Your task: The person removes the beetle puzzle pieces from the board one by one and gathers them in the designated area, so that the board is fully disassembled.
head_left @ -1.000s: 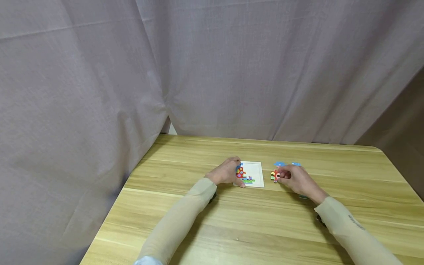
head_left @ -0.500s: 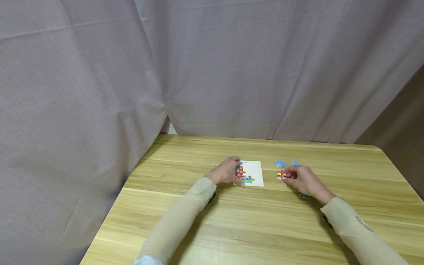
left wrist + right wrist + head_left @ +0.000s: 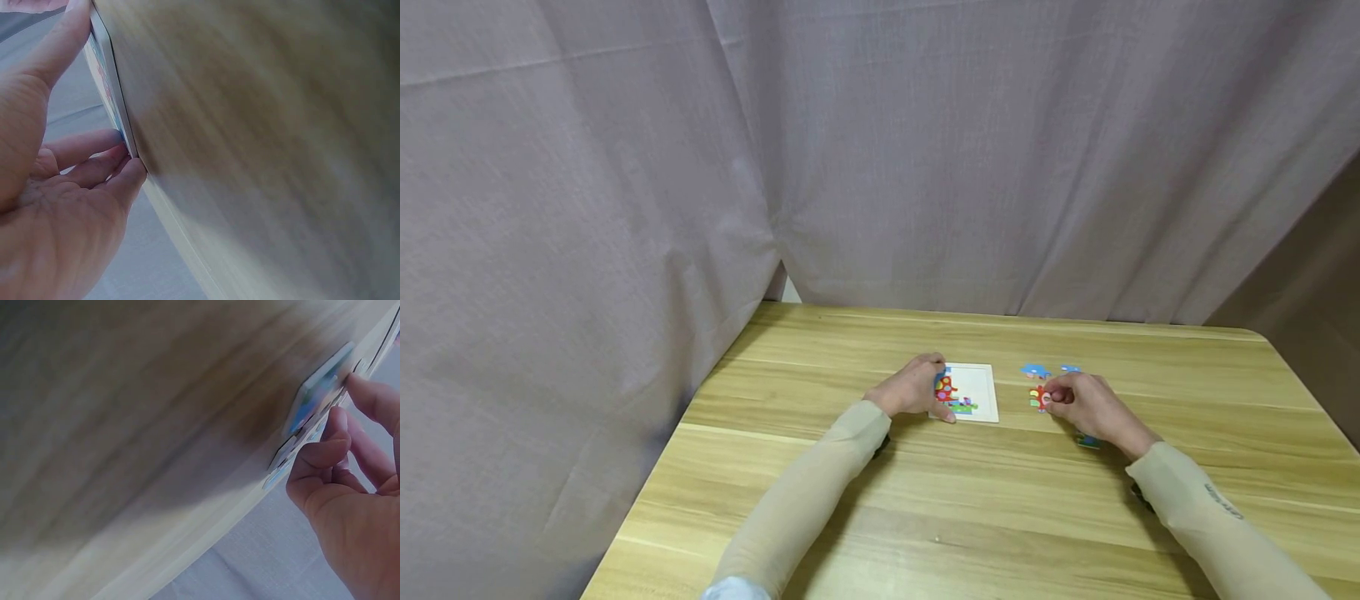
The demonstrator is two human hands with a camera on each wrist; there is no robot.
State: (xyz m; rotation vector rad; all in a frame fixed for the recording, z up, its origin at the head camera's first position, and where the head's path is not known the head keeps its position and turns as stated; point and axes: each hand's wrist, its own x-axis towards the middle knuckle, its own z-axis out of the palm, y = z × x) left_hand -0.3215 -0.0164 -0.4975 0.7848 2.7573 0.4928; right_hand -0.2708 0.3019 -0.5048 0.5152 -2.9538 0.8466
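In the head view my left hand [image 3: 912, 388] holds a white-framed puzzle board [image 3: 979, 381] by its left side, thumb at the near edge and fingers at the far edge. The left wrist view shows fingertips [image 3: 134, 172] against the board's rim. Red-and-blue pieces fill the board's left side, with a green strip along the bottom. To the right of the board, my right hand [image 3: 1086, 408] pinches a red puzzle piece [image 3: 1035, 398] with yellow and green patches, at the tabletop. Its fingers partly cover that piece.
Two blue puzzle pieces, one larger [image 3: 1035, 369] and one smaller [image 3: 1070, 367], lie beyond the right hand. A green-and-blue piece [image 3: 1087, 441] lies under the right wrist. Wooden table [image 3: 880, 517] surrounds everything, and a grey curtain [image 3: 910, 167] hangs behind its far edge.
The right hand has moved a little to the right, away from the board, with the red puzzle piece. My left hand stays on the board.
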